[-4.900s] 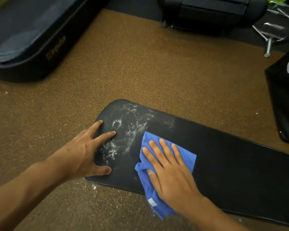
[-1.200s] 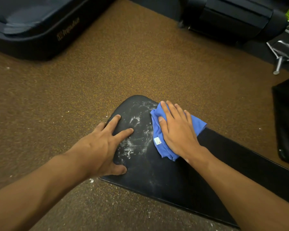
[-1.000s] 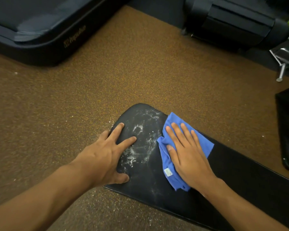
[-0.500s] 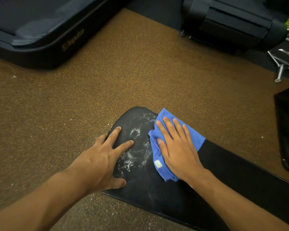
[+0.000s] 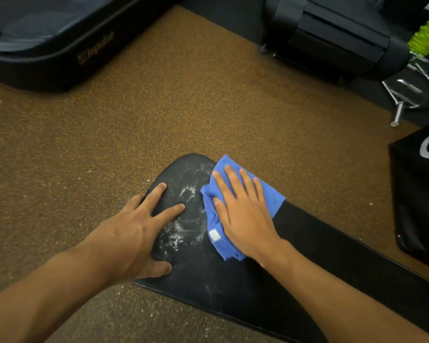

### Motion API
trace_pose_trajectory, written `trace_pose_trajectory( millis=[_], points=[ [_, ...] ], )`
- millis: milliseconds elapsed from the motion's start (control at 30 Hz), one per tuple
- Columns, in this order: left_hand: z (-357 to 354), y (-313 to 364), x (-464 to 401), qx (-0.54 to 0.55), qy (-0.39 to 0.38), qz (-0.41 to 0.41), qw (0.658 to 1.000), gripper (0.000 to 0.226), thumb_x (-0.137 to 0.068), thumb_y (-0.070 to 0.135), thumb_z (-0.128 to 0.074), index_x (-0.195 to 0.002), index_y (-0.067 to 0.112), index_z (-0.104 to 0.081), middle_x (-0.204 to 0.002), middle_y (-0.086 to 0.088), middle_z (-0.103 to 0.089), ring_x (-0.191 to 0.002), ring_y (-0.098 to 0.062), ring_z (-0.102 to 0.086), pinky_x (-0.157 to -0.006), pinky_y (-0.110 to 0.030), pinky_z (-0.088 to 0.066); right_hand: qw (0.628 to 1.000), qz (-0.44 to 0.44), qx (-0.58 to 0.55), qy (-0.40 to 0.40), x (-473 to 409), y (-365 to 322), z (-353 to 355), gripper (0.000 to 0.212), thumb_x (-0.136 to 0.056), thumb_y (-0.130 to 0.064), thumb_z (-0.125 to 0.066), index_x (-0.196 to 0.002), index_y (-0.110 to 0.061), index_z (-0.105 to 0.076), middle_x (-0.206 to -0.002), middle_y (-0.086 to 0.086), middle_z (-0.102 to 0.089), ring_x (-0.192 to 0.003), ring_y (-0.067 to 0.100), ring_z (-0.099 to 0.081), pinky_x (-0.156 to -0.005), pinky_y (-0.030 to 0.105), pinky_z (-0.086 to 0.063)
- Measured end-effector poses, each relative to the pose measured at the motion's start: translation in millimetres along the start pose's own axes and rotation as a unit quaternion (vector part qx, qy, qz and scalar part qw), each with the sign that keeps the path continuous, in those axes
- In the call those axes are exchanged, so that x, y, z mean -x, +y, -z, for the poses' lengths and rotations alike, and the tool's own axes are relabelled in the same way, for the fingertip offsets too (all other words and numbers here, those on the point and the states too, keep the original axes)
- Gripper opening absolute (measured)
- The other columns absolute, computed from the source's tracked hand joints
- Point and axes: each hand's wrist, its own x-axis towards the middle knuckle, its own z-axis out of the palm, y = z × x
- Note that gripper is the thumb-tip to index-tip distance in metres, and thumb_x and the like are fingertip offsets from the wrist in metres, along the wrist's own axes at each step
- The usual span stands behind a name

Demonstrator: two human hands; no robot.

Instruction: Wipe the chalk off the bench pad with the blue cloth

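Head view
Pad (image 5: 320,263): black, long, running from its rounded far-left end down to the near right, over the speckled brown floor (image 5: 159,120).
Chalk (image 5: 183,229): white smears on the rounded end, lying between the two hands.
Cloth (image 5: 270,196): blue, bunched, flat on the pad just right of the chalk, white tag at its near-left edge.
Right hand (image 5: 243,214): fingers straight and a little spread, palm pressing down on the cloth, fingertips pointing far.
Left hand (image 5: 136,233): spread flat on the pad's left edge, fingers on the rounded end, thumb on the near edge, fingertips touching the chalk smears.
Mat (image 5: 47,40): dark, lettered on its rim, far left on the floor.
Machine (image 5: 332,38): black, far right.
Bag (image 5: 421,194): black with pale lettering, right of the pad, apart from it.
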Motion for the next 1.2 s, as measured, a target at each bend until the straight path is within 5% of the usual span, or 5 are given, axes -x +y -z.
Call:
trace_pose_trajectory(
  millis=[267, 500, 733, 967, 1200],
  points=[
    [3.5, 3.5, 0.5, 0.024, -0.012, 0.007, 1.000, 0.115, -0.067, 0.080, -0.059, -0.151, 0.051, 0.014, -0.159, 0.006, 0.033, -0.151, -0.028, -0.002, -0.116, -0.046, -0.037, 1.000, 0.006, -0.011, -0.018, 6.6, 17.4, 2.3, 0.061, -0.106, -0.048, -0.011, -0.164, -0.029, -0.019, -0.172, 0.000, -0.016, -0.158, 0.028, -0.008, -0.127, 0.051, -0.008],
    [1.2, 2.5, 0.0, 0.004, -0.012, 0.002, 1.000, 0.114, -0.069, 0.080, -0.058, -0.153, 0.047, 0.012, -0.161, 0.002, 0.031, -0.150, -0.030, -0.007, -0.120, -0.043, -0.028, 0.998, -0.035, -0.045, 0.006, -39.8, -11.5, 2.9, 0.067, -0.102, -0.048, -0.009, -0.163, -0.024, -0.022, -0.164, 0.004, -0.034, -0.150, 0.029, -0.031, -0.122, 0.048, -0.023],
    [2.3, 3.6, 0.5, 0.030, -0.006, 0.005, 1.000, 0.116, -0.066, 0.079, -0.060, -0.151, 0.049, 0.013, -0.161, 0.004, 0.031, -0.151, -0.030, -0.003, -0.115, -0.047, -0.038, 0.999, 0.031, -0.015, -0.030, 3.0, 15.5, 4.8, 0.061, -0.107, -0.048, -0.013, -0.164, -0.029, -0.017, -0.172, -0.005, -0.012, -0.159, 0.021, -0.003, -0.128, 0.046, -0.007],
    [-0.2, 1.8, 0.3, 0.027, -0.005, 0.003, 1.000, 0.115, -0.067, 0.079, -0.060, -0.152, 0.049, 0.012, -0.160, 0.005, 0.031, -0.151, -0.029, -0.004, -0.114, -0.047, -0.039, 0.991, -0.120, -0.053, 0.016, -59.6, -21.2, 0.7, 0.058, -0.106, -0.044, -0.018, -0.162, -0.030, -0.022, -0.161, -0.004, -0.038, -0.142, 0.026, -0.039, -0.114, 0.047, -0.027],
    [3.7, 4.4, 1.7, 0.020, -0.012, 0.007, 1.000, 0.114, -0.070, 0.077, -0.062, -0.152, 0.049, 0.013, -0.159, 0.006, 0.034, -0.151, -0.029, -0.002, -0.116, -0.044, -0.037, 0.998, 0.053, 0.018, -0.013, -6.8, 0.4, 2.6, 0.059, -0.108, -0.045, -0.018, -0.163, -0.025, -0.024, -0.170, 0.000, -0.024, -0.157, 0.029, -0.018, -0.124, 0.052, -0.022]
  ],
)
